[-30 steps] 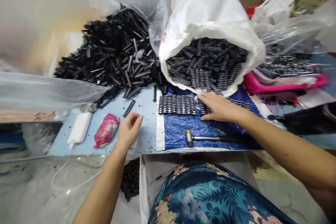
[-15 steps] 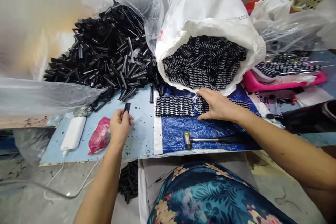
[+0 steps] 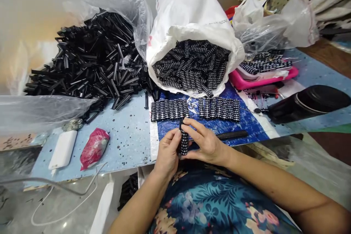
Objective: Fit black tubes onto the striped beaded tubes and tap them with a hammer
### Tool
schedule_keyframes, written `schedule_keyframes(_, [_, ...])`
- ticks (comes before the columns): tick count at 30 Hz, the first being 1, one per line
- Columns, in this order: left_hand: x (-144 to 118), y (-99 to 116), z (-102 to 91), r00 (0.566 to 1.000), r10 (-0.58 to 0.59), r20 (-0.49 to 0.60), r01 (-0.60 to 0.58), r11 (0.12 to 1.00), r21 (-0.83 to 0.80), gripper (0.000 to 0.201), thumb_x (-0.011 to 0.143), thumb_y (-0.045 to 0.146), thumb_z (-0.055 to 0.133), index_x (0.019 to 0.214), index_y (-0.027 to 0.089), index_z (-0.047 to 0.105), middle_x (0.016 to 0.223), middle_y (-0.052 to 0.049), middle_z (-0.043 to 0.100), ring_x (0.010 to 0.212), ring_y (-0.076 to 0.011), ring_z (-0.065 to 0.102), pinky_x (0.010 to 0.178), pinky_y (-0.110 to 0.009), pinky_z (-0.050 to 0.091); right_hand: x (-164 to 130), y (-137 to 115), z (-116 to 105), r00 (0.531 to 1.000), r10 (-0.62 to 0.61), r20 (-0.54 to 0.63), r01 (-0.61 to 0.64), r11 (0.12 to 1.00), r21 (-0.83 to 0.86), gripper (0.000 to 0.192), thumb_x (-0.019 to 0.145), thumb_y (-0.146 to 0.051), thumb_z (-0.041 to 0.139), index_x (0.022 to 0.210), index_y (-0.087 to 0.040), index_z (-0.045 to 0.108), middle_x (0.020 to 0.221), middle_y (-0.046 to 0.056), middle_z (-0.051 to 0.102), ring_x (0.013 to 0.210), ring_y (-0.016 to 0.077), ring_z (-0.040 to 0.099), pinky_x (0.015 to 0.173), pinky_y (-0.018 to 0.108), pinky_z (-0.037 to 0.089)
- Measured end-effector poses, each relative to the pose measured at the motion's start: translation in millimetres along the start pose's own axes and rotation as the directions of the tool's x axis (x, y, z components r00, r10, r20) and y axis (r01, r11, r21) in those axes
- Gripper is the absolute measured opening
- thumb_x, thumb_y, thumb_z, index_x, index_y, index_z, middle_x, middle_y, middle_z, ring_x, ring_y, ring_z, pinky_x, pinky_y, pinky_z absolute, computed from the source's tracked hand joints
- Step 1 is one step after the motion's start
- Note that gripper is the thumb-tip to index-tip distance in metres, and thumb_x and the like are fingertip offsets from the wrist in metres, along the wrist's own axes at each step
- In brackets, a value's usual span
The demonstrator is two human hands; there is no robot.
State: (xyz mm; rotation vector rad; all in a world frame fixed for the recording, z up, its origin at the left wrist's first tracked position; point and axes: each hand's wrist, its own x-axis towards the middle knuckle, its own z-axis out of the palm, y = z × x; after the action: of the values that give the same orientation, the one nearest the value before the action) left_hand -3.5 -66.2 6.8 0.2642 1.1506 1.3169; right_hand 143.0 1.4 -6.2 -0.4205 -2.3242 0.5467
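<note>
roller (image 3: 184, 140) upright over table edge, pinched between left hand (image 3: 168, 153) and right hand (image 3: 206, 142), both closed on it. two rows of rollers (image 3: 194, 109) just beyond on blue sheet (image 3: 246, 126); white sack (image 3: 192, 33) behind.

1. Left hand (image 3: 167, 153) and right hand (image 3: 205, 142) pinch one upright studded roller (image 3: 184, 142) between them.
2. Two roller rows (image 3: 219, 109) lie on the blue sheet (image 3: 246, 126) just beyond.
3. A white sack (image 3: 189, 11) of rollers gapes behind.
</note>
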Motion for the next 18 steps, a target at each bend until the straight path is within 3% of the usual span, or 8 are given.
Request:
schedule_keyframes(6, [-2,-2,-5.3,1.000,0.018,0.016,-0.018,1.000,0.015,0.051,0.067,0.048,0.084,0.103,0.016,0.069,0.086,-0.006,0.071,0.073,-0.0185,0.067,0.068,-0.030,0.054,-7,-4,2,0.998,0.051,-0.034,-0.049,0.997,0.057,0.090,0.088,-0.047,0.070,0.157,-0.015,0.021,0.143,0.024,0.037,0.135,0.0324,0.042,0.106,0.046,0.049])
schedule_keyframes(9, [2,0,-9.0,0.993,-0.072,0.090,0.067,0.996,0.053,0.050,0.066,0.044,0.086,0.101,0.014,0.067,0.084,-0.007,0.071,0.073,-0.0192,0.068,0.066,-0.030,0.054,-8,-4,6,0.999,0.043,-0.031,-0.043,0.999,-0.011,0.090,0.090,-0.048,0.068,0.157,-0.014,0.019,0.142,0.024,0.039,0.134,0.0330,0.042,0.106,0.048,0.047])
schedule_keyframes(12, [8,4,-18.4,0.982,-0.139,0.125,0.125,0.986,0.113,0.048,0.064,0.044,0.086,0.095,0.014,0.063,0.078,-0.006,0.069,0.069,-0.0189,0.067,0.066,-0.029,0.053,-17,1,-1,0.999,0.016,0.029,-0.014,0.996,-0.087,0.101,0.085,-0.061,0.068,0.158,-0.015,0.015,0.143,0.024,0.041,0.135,0.0347,0.041,0.107,0.054,0.043])
schedule_keyframes(14, [13,6,-29.6,0.997,-0.034,0.074,0.017,0.976,0.218,0.045,0.065,0.044,0.084,0.092,0.015,0.062,0.079,-0.004,0.068,0.068,-0.0167,0.065,0.069,-0.029,0.052,-30,8,-13,0.992,0.059,0.112,-0.044,0.990,-0.130,0.103,0.083,-0.066,0.067,0.156,-0.011,0.020,0.143,0.023,0.043,0.136,0.0356,0.040,0.109,0.057,0.038])
schedule_keyframes(15, [15,7,-36.4,0.997,0.061,0.043,-0.072,0.949,0.307,0.042,0.067,0.043,0.083,0.091,0.015,0.063,0.081,-0.004,0.068,0.070,-0.0157,0.064,0.071,-0.029,0.051,-38,12,-21,0.982,0.108,0.158,-0.080,0.982,-0.172,0.093,0.085,-0.063,0.067,0.152,-0.010,0.029,0.140,0.022,0.047,0.134,0.0353,0.042,0.108,0.057,0.039])
schedule_keyframes(16, [18,8,-43.6,0.986,0.166,0.023,-0.160,0.892,0.422,0.038,0.071,0.043,0.080,0.091,0.016,0.064,0.083,-0.003,0.068,0.072,-0.0149,0.062,0.072,-0.028,0.049,-47,15,-28,0.967,0.165,0.193,-0.119,0.966,-0.230,0.074,0.090,-0.055,0.065,0.144,-0.010,0.040,0.135,0.021,0.052,0.128,0.0344,0.047,0.105,0.055,0.042])
schedule_keyframes(18, [24,11,-57.2,0.945,0.323,0.044,-0.265,0.683,0.681,0.028,0.077,0.041,0.073,0.092,0.018,0.067,0.085,-0.003,0.067,0.077,-0.0151,0.059,0.074,-0.028,0.045,-61,21,-40,0.935,0.271,0.229,-0.179,0.918,-0.354,0.031,0.098,-0.036,0.059,0.120,-0.014,0.058,0.115,0.015,0.062,0.106,0.0294,0.059,0.088,0.047,0.049])
